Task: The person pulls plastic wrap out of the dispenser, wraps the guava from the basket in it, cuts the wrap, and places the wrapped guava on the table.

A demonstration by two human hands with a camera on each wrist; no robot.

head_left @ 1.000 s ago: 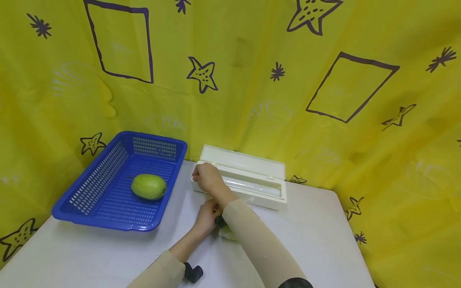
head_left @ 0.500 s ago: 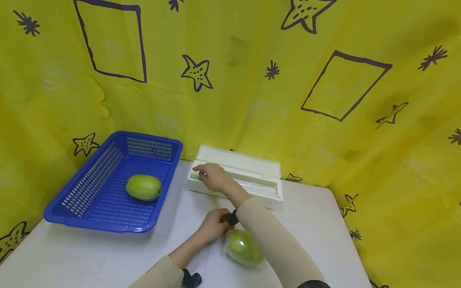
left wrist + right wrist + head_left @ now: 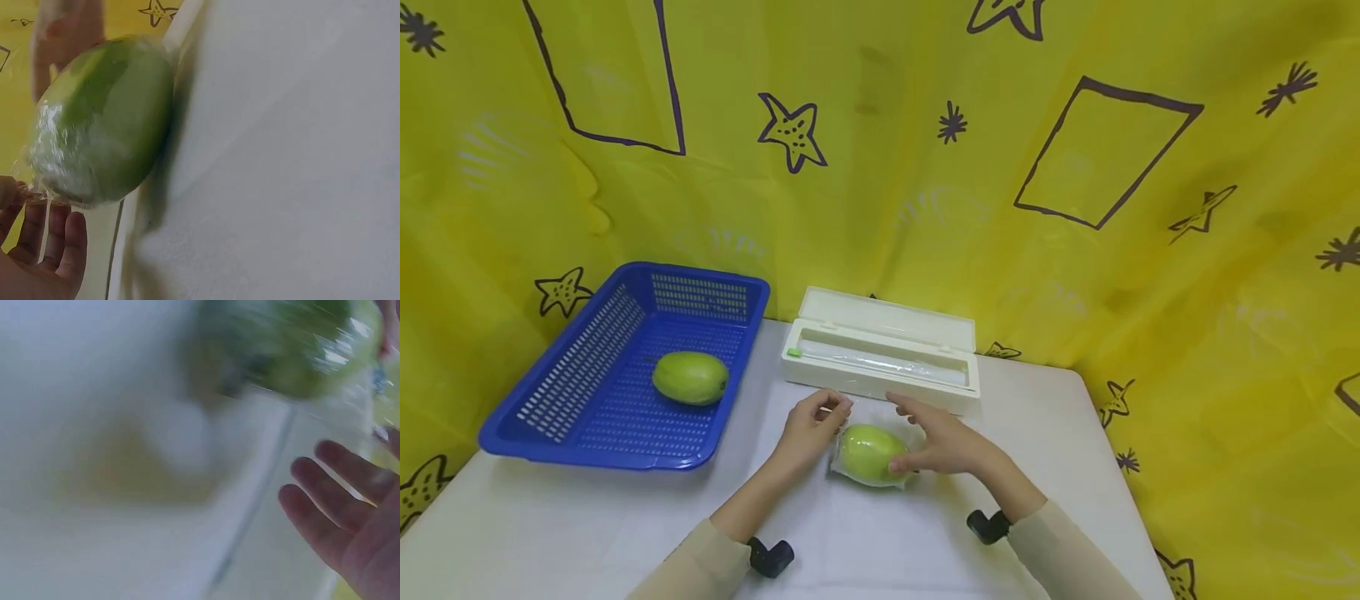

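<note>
A green oval fruit [image 3: 867, 454], wrapped in clear cling film [image 3: 53, 140], is between the two hands near the middle of the white table. My left hand [image 3: 808, 427] is at its left end. In the left wrist view, the thumb and fingers of that hand pinch a gathered, twisted tail of film beside the fruit. My right hand [image 3: 946, 437] is at the fruit's right end with the thumb overlapping it in the head view. Its fingers [image 3: 325, 494] are spread and extended, with nothing gripped.
Behind the hands stands a white cling film box [image 3: 880, 385], lid raised, a roll inside and a green slider at its left end. To the left, a blue basket [image 3: 617, 461] holds an unwrapped green fruit [image 3: 691, 377]. A yellow patterned curtain [image 3: 865, 200] hangs behind the table.
The right hand has left the box's left end and come back to the fruit's right side. The wrapped fruit, earlier mostly hidden by the right arm, now shows between both hands, farther from the front edge.
</note>
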